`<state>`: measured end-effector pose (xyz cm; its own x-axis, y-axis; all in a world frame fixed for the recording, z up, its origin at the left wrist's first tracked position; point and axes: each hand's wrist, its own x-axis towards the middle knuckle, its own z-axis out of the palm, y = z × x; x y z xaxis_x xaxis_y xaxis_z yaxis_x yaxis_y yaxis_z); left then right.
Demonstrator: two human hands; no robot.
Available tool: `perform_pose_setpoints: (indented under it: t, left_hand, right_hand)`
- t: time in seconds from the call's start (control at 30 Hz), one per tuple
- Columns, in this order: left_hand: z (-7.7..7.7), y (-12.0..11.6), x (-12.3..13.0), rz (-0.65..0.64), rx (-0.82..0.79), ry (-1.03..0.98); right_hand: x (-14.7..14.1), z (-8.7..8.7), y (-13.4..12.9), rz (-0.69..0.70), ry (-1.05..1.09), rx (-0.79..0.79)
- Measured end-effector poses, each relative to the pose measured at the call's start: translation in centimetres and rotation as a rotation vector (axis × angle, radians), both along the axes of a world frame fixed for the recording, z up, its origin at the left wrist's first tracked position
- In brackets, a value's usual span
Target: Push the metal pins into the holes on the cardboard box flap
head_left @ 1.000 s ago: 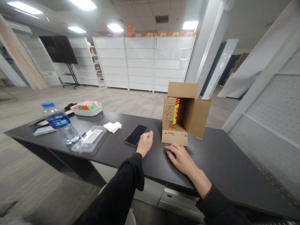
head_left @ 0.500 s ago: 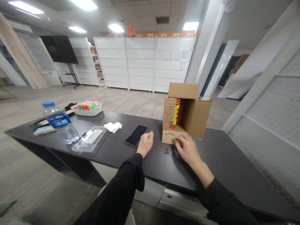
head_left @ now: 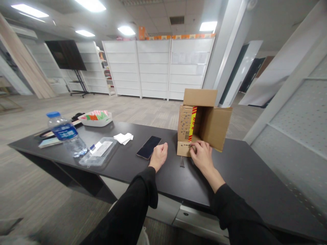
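An open cardboard box (head_left: 217, 126) stands on the dark table, its opening toward me. On its lower front flap (head_left: 182, 149) runs a row of small dark spots, and more dots cover the left inner side beside a red and yellow strip (head_left: 192, 124). My right hand (head_left: 203, 156) is at that flap, thumb and fingertips pinched together; whatever is between them is too small to make out. Several screws or nails (head_left: 182, 161) lie just below the flap. My left hand (head_left: 159, 156) rests closed beside a black phone (head_left: 148, 147), its contents hidden.
A water bottle (head_left: 66, 133) with a blue cap stands at the left, next to a clear plastic case (head_left: 95, 153). White folded paper (head_left: 123, 138) lies behind the case. Farther back is a white basket (head_left: 98, 121) with colourful packets. A perforated panel (head_left: 293, 122) borders the right side.
My right hand has shifted slightly left and up along the flap, and its fingers have drawn into a pinch near the row of spots. My left hand stays put.
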<state>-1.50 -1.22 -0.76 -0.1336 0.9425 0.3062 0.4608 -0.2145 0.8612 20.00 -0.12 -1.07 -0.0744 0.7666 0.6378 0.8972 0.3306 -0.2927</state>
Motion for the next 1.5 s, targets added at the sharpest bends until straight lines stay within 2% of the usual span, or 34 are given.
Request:
perform_pose_setpoints:
  t: [0.5,0.7,1.5]
  left_hand:
    - [0.0,-0.1,0.0,0.002,-0.005,0.007]
    - [0.1,-0.1,0.0,0.004,-0.001,0.008]
    - [0.1,-0.1,0.1,0.002,0.003,0.015]
  right_hand:
    - [-0.6,-0.4,0.7,-0.024,0.016,-0.023]
    - [-0.7,-0.8,1.0,-0.033,0.007,0.031]
    - [-0.9,-1.1,1.5,-0.089,-0.030,-0.028]
